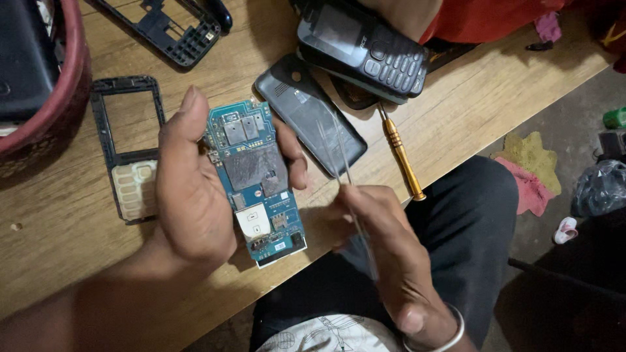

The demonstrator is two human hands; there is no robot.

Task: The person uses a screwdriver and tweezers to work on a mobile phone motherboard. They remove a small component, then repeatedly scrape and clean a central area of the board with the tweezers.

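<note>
Circuit board rests in left hand, tweezers in right hand.

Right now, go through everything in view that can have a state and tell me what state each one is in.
Circuit board: bare, out of its casing, held in the left hand.
Tweezers: blurred, held in the right hand, tips up.
Keypad phone: assembled, lying on other parts.
Back cover: detached, flat on the table.
Front frame: empty, flat on the table.
Screwdriver: lying unused.
</note>
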